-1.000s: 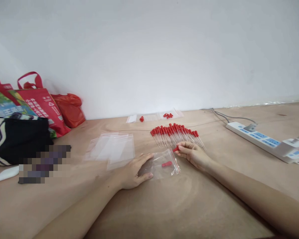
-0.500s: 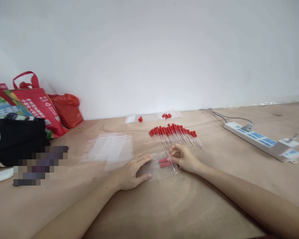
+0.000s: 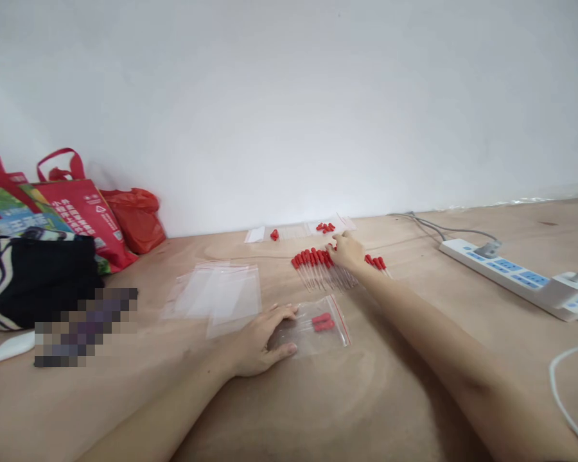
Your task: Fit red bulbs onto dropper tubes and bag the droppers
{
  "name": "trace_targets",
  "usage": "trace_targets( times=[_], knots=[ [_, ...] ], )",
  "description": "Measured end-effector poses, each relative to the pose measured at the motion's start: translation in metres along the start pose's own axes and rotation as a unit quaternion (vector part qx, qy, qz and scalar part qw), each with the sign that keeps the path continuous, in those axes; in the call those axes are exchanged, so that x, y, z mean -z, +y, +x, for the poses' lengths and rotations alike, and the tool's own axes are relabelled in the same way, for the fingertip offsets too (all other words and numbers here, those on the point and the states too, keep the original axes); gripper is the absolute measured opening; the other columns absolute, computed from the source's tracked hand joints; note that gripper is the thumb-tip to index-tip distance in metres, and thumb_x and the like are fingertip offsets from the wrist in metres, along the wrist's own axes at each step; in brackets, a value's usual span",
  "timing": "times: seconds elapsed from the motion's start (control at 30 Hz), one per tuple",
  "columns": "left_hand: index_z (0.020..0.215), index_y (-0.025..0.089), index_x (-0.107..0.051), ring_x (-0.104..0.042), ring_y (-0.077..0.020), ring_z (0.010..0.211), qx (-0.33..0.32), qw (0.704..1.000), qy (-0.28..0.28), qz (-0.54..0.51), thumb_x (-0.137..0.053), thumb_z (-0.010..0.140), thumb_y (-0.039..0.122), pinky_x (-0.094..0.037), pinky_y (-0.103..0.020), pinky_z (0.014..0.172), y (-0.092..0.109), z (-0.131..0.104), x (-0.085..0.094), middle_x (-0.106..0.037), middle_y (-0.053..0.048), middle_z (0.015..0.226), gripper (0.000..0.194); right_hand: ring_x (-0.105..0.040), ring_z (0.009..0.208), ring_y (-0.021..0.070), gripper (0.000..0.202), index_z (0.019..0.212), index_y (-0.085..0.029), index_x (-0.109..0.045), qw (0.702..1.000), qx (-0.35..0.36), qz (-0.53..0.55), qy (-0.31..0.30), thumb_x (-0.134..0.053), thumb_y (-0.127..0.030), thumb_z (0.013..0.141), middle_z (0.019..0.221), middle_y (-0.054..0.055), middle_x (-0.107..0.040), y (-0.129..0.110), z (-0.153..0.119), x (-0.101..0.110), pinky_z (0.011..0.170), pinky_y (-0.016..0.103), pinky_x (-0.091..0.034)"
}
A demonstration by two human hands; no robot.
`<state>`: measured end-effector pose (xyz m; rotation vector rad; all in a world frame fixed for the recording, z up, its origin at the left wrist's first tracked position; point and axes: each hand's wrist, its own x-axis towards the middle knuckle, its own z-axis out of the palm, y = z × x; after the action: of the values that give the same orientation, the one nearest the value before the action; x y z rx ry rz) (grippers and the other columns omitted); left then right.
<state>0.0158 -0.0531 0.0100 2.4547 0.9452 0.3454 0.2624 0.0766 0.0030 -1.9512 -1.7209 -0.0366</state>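
My left hand (image 3: pixel 264 340) lies with thumb and fingers spread on the closed end of a clear zip-lock bag (image 3: pixel 308 346), pressing it on the table. Inside that bag are a few droppers with red rubber bulbs (image 3: pixel 323 322); their clear stems run back toward my left palm. Beyond the bag, my right hand (image 3: pixel 347 251) reaches over a row of similar droppers (image 3: pixel 313 258). Its thumb and forefinger are bent around a red bulb in the row, and the hand covers several others.
Flat clear bags (image 3: pixel 231 292) lie at the left. Against the wall are bags with small red pieces (image 3: pixel 325 228). A power strip (image 3: pixel 505 273) with cables stands at the right. Shopping bags (image 3: pixel 77 212), a black striped cloth item (image 3: pixel 52 282) and a blurred-out object (image 3: pixel 87 327) occupy the far left.
My right hand has left the zip-lock bag's mouth and moved forward to the dropper row. My left hand stays on the bag. The view has shifted slightly.
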Motion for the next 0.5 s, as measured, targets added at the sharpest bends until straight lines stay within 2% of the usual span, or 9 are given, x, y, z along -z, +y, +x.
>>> trace_targets(
  times=[0.2,0.27,0.4,0.47,0.5],
  knots=[
    [0.123,0.023,-0.035,-0.032,-0.0235,0.123,0.023,0.999,-0.012,0.018,-0.048,0.081,0.040,-0.026,-0.043,0.102,-0.004,-0.002,-0.002,-0.039,-0.006,0.132,0.047,-0.057,0.089,0.0252,0.024,0.082,-0.016,-0.064,0.997,-0.040,0.071,-0.012,-0.050,-0.034,0.074,0.104,0.015,-0.053,-0.004,0.014,-0.005,0.074,0.035,-0.041],
    [0.124,0.023,-0.034,-0.031,-0.0237,0.123,0.031,0.999,-0.018,0.022,-0.047,0.081,0.040,-0.026,-0.043,0.102,-0.003,-0.001,-0.001,-0.038,-0.006,0.132,0.048,-0.057,0.087,0.0225,0.023,0.079,-0.016,-0.063,0.995,-0.035,0.091,-0.010,-0.050,-0.034,0.074,0.098,0.013,-0.057,0.000,0.015,0.003,0.073,0.032,-0.042],
    [0.124,0.022,-0.033,-0.032,-0.0233,0.123,0.033,0.999,-0.020,0.030,-0.047,0.081,0.041,-0.025,-0.044,0.103,-0.002,-0.001,-0.001,-0.038,-0.007,0.132,0.049,-0.059,0.073,0.0140,0.024,0.079,-0.016,-0.055,0.986,-0.019,0.167,0.001,-0.040,-0.035,0.081,0.078,0.007,-0.062,0.022,0.008,0.033,0.064,0.024,-0.043],
    [0.124,0.023,-0.032,-0.031,-0.0236,0.123,0.034,0.999,-0.021,0.034,-0.046,0.081,0.041,-0.025,-0.044,0.102,-0.003,-0.001,-0.001,-0.037,-0.007,0.133,0.049,-0.057,0.060,0.0116,0.022,0.082,-0.016,-0.048,0.947,-0.050,0.316,0.039,-0.042,-0.037,0.080,0.072,0.006,-0.062,0.036,-0.004,0.045,0.055,0.023,-0.043],
    [0.125,0.023,-0.032,-0.030,-0.0236,0.124,0.035,0.999,-0.023,0.035,-0.045,0.081,0.042,-0.026,-0.044,0.102,-0.004,-0.001,-0.002,-0.037,-0.006,0.133,0.049,-0.055,0.053,0.0105,0.022,0.082,-0.017,-0.046,0.921,-0.066,0.381,0.039,-0.044,-0.039,0.080,0.069,0.005,-0.062,0.043,-0.013,0.049,0.050,0.022,-0.042]
  ],
)
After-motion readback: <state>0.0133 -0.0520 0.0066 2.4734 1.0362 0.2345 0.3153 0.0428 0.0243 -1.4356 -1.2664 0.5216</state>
